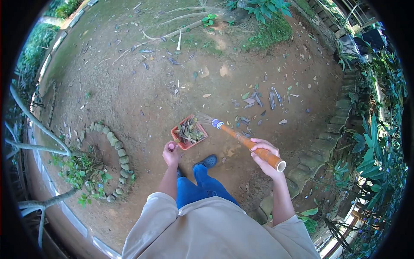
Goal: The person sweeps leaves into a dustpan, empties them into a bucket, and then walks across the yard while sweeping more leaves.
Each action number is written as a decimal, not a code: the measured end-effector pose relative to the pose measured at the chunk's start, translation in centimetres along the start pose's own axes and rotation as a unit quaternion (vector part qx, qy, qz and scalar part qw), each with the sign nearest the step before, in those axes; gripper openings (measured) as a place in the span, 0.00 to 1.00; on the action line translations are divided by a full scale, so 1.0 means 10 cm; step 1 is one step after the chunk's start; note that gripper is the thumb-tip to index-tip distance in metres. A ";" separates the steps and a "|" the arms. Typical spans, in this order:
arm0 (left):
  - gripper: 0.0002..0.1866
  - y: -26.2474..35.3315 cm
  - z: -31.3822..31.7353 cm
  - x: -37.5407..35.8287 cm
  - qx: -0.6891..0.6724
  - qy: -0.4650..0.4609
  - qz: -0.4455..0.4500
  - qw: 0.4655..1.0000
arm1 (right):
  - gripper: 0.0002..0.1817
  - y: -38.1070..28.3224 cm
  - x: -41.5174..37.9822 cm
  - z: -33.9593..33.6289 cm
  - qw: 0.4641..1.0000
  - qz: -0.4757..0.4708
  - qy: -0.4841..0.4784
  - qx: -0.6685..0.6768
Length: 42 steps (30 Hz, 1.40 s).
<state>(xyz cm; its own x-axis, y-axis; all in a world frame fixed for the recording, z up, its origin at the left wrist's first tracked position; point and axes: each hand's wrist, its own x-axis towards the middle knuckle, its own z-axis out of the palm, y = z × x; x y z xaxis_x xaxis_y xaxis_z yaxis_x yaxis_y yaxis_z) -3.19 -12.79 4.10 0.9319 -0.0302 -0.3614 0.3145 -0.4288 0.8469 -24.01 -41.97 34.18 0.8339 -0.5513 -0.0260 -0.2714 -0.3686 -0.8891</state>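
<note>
Gripping broom (240,138) in right hand (266,167), near the butt end, with fingers clamped round the handle. Pointing bristles toward pan (195,142), just beside its far right corner; cannot tell whether touching the rim. Holding left hand (171,151) at the near left corner of the pan, with fingers curled together, apparently on a short handle. Pan located just ahead of shoe (209,161), bearing a heap of dry leaves (189,131); cannot tell whether resting flat on ground (159,101). Noted also: loose leaves (250,101), farther out to the right, well apart from pan. Advised for sweeping: steady pan with left hand, lip low, level enough not to spill. Use short, low strokes, 1 clump at a time. Avoid flicking: likely to scatter light pieces or knock the heap.
</note>
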 end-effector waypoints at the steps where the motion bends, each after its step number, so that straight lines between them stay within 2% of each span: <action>1: 0.16 0.02 0.00 0.02 0.002 0.002 0.002 1.000 | 0.13 0.05 0.03 0.00 1.000 -0.004 0.012 0.001; 6: 0.17 0.13 -0.04 0.08 0.023 0.007 0.027 0.999 | 0.11 0.12 0.26 0.11 0.999 0.009 0.035 0.003; 10: 0.16 0.19 -0.06 0.18 -0.002 0.004 0.030 1.000 | 0.10 0.29 0.54 0.27 0.995 -0.033 0.096 -0.009; 14: 0.16 0.28 -0.10 0.30 -0.023 0.019 0.025 0.999 | 0.08 0.43 0.80 0.44 0.992 -0.067 0.096 -0.034; 18: 0.17 0.42 -0.18 0.48 0.001 0.010 0.019 1.000 | 0.11 0.57 1.00 0.78 0.989 -0.090 0.066 -0.095; 21: 0.17 0.46 -0.20 0.60 0.006 -0.009 0.001 1.000 | 0.13 0.71 1.03 1.06 0.990 -0.058 0.037 -0.120; 31: 0.17 0.45 -0.36 1.02 0.031 -0.052 -0.004 0.998 | 0.10 -0.08 0.52 1.40 0.997 -0.024 -0.072 -0.031; 38: 0.17 0.39 -0.45 1.18 0.014 -0.066 0.006 0.998 | 0.10 -0.59 0.35 1.35 0.999 -0.005 -0.029 -0.044; 42: 0.17 0.52 -0.52 1.19 0.057 -0.074 0.054 0.994 | 0.09 -0.78 0.34 1.41 0.997 0.006 0.010 -0.074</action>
<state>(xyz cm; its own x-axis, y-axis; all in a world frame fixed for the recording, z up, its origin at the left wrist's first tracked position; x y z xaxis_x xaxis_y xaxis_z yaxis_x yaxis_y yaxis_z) 10.49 -10.64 6.20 0.9193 -0.2108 -0.3323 0.1842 -0.5158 0.8367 -12.27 -30.48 34.57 0.8205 -0.5711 -0.0248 -0.3500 -0.4676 -0.8117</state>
